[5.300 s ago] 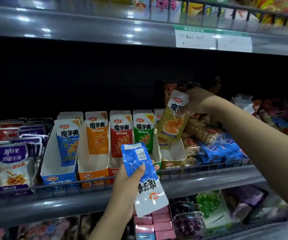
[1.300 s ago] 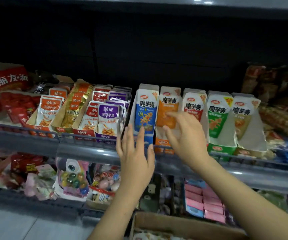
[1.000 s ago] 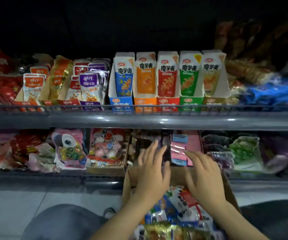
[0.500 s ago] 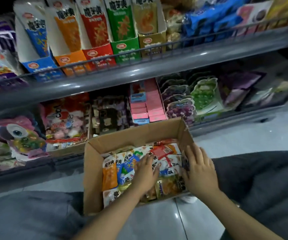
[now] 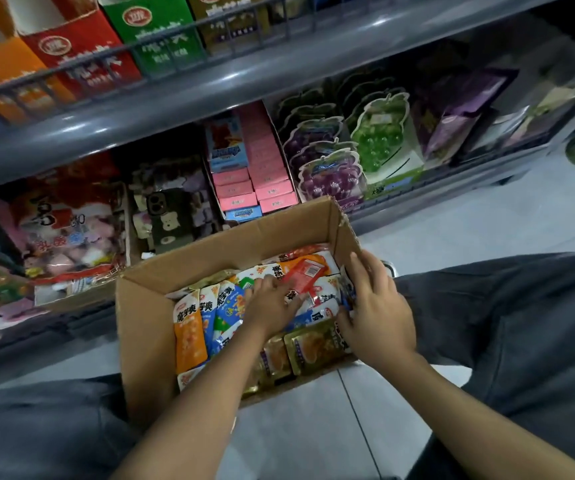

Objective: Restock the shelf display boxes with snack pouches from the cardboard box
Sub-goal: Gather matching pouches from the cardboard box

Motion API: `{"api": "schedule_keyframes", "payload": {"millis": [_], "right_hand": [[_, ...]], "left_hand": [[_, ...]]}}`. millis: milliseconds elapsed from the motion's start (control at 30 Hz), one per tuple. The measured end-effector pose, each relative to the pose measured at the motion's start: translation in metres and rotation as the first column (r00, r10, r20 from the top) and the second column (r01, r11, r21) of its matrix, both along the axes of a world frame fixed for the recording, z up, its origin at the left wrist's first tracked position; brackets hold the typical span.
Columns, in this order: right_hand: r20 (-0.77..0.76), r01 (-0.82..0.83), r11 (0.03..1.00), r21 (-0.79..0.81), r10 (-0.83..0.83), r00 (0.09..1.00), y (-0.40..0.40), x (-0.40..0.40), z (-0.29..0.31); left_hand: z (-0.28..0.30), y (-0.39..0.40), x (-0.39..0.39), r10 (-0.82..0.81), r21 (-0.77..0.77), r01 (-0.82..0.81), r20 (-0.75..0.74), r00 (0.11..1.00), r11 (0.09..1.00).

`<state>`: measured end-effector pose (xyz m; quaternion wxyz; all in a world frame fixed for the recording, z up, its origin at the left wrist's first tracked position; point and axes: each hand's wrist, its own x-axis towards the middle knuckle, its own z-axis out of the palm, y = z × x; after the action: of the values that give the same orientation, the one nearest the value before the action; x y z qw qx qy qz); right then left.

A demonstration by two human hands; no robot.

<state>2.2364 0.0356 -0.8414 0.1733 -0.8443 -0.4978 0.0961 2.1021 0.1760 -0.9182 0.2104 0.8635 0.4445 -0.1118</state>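
The snack pouches [image 5: 262,306] lie loose and overlapping inside the cardboard box [image 5: 140,341], which sits on the floor between the person's knees, just in front of the lower shelf. The left hand [image 5: 272,301] rests flat on the middle of the heap, fingers straight and spread over a red-and-white pouch [image 5: 305,275], gripping nothing. The right hand [image 5: 378,306] is at the box's right wall, fingers extended along the cardboard; its thumb lies against the pouches near a gold pouch [image 5: 313,348], and whether it pinches one cannot be told. Neither hand appears to have secured a pouch yet. The flavours are mixed: orange, blue, red and gold packs lie across one another, so a hurried pick could bring up the wrong colour for its display box, or two slick foil pouches at once, one of which would likely slip to the floor. The display boxes [image 5: 82,50] stand on the upper shelf behind a wire rail [image 5: 182,29]; a pouch carried up carelessly could catch on that rail. The box's right wall leans outward under the hand and could fold if pressed. The lower shelf holds pink cartons [image 5: 268,188] and grape-shaped packs [image 5: 331,174] close to the box rim, which a lifting elbow or box shift could disturb.
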Motion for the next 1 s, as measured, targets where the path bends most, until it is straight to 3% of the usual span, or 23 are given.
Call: {"api": "schedule_keyframes", "payload": {"millis": [100, 200, 300, 333, 467, 600, 767, 1000], "right_hand": [[-0.004, 0.012, 1.000, 0.014, -0.012, 1.000, 0.000, -0.001, 0.001], [-0.011, 0.018, 1.000, 0.019, -0.017, 1.000, -0.001, -0.002, 0.002], [-0.011, 0.020, 0.999, 0.029, -0.020, 1.000, -0.001, -0.002, 0.001], [-0.016, 0.024, 0.999, 0.032, -0.023, 1.000, -0.001, -0.002, 0.001], [-0.022, 0.035, 0.999, 0.042, -0.034, 0.999, -0.002, -0.002, 0.000], [-0.021, 0.043, 0.998, 0.053, -0.042, 0.999, -0.001, -0.003, 0.000], [-0.028, 0.053, 0.997, 0.055, -0.051, 0.998, -0.001, -0.003, -0.001], [-0.024, 0.061, 0.997, 0.044, -0.060, 0.998, -0.001, -0.003, -0.001]], "left_hand": [[-0.005, 0.003, 0.000, 0.007, 0.004, -0.008, 0.084, 0.996, 1.000], [-0.004, 0.008, 0.004, 0.191, -0.260, -0.127, 0.236, 0.953, 0.957], [0.006, 0.007, 0.011, 0.297, -0.468, -0.166, 0.221, 0.929, 0.868], [0.009, 0.005, 0.012, 0.289, -0.475, -0.171, 0.186, 0.939, 0.863], [0.011, 0.000, 0.015, 0.114, -0.259, -0.086, 0.094, 0.989, 0.962], [0.016, 0.000, 0.023, 0.190, -0.304, -0.154, 0.094, 0.977, 0.940], [0.028, 0.005, 0.032, -0.039, -0.290, 0.016, -0.073, 0.997, 0.957], [0.038, 0.000, 0.018, 0.006, -0.403, 0.000, 0.014, 1.000, 0.915]]}}
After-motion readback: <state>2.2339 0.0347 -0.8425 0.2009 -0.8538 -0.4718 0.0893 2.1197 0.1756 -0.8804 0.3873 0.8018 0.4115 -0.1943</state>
